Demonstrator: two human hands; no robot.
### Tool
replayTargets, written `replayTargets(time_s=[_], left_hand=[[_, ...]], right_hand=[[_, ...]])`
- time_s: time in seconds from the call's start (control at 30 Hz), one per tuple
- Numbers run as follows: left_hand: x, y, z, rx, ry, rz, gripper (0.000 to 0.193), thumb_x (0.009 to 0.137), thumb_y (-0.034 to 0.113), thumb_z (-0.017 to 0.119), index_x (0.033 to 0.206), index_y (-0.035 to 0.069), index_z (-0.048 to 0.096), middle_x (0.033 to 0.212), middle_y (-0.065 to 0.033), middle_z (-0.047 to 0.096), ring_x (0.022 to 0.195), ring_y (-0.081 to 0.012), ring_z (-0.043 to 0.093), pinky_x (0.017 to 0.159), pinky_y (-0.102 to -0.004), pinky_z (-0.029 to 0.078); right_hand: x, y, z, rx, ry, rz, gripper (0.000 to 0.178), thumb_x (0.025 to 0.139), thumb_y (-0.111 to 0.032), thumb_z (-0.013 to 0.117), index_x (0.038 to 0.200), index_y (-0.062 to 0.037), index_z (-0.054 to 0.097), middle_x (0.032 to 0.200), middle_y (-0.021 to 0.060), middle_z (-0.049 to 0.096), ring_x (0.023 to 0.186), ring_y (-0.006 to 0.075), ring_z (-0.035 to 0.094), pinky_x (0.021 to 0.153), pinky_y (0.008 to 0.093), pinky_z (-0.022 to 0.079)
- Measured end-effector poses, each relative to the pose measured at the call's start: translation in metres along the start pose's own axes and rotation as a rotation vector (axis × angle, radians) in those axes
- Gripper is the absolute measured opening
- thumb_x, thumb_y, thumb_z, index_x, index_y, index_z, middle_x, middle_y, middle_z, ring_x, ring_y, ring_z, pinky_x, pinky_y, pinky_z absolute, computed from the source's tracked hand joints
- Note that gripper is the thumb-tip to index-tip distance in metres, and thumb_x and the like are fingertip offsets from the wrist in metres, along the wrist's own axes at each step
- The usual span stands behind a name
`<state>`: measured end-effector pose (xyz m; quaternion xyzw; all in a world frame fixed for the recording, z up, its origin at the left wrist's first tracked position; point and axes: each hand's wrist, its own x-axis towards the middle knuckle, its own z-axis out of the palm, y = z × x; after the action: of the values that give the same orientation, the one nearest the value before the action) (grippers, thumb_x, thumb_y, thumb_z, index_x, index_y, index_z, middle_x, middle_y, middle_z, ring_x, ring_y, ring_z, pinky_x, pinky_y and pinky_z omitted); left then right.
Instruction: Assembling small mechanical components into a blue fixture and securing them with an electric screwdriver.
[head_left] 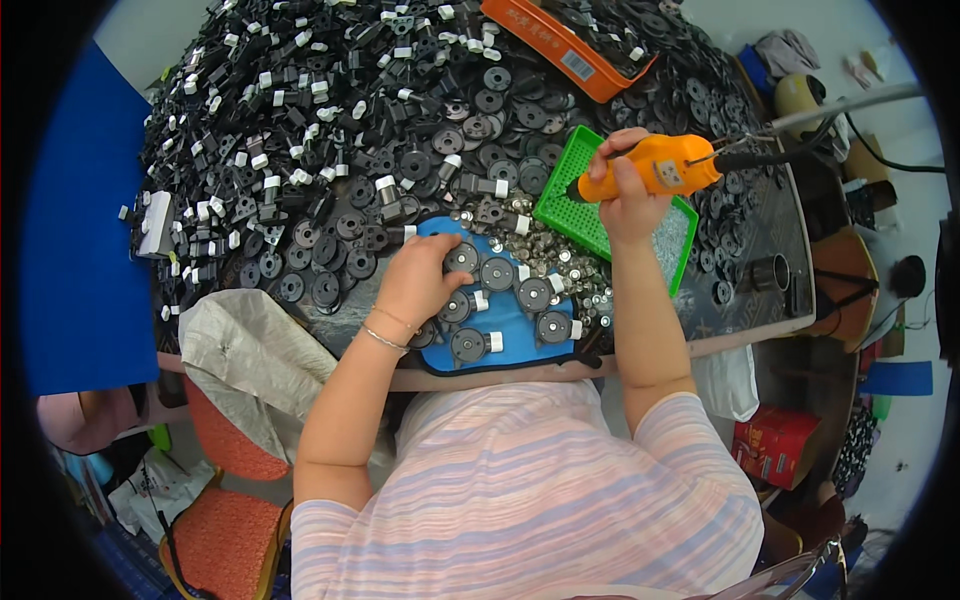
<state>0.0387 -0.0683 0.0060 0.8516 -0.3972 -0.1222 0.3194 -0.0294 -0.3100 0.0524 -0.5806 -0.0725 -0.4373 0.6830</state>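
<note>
My left hand (415,280) curls its thumb and index finger round the edge of a black round disc (462,258) on a blue mat (512,330). Several similar discs with white tabs lie around it, among them one black disc part (468,345) at the mat's near edge. Another disc is partly hidden under my left wrist. My right hand (630,195) is wrapped round an orange electric screwdriver (665,165), held sideways with its dark tip to the left. It is above a green basket (572,172) with many tiny metal pieces in its near end.
Small silvery metal parts (560,260) lie between mat and basket. A large heap of black parts with white tabs (300,120) covers the far left. An orange bin (560,50) stands at the back. A metal cup (770,273) is at right; a cable (790,158) trails from the screwdriver.
</note>
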Motion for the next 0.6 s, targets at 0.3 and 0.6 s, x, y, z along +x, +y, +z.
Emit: replayTargets(time_s=[0.3,0.6], left_hand=[[0.0,-0.001,0.0,-0.003,0.001,0.011,0.048,0.066,0.02,0.079,0.109,0.003,0.063,0.097,-0.0137,0.066,0.093,-0.0324,0.059,0.08,-0.0395,0.049],[0.0,0.003,-0.003,-0.009,-0.011,-0.018,0.048,0.067,0.02,0.078,0.109,0.003,0.063,0.098,-0.0132,0.066,0.094,-0.0322,0.059,0.081,-0.0396,0.049]], right_hand=[[0.0,0.0,0.003,0.058,0.016,0.024,0.017,0.077,0.003,0.062,0.091,-0.0001,0.053,0.081,0.0082,0.056,0.062,0.0136,0.057,0.058,0.0259,0.048],[0.007,-0.038,0.013,0.098,-0.101,-0.066,0.029,0.083,-0.024,0.06,0.098,-0.0014,0.05,0.09,0.0119,0.05,0.066,0.0185,0.053,0.062,0.0319,0.045]])
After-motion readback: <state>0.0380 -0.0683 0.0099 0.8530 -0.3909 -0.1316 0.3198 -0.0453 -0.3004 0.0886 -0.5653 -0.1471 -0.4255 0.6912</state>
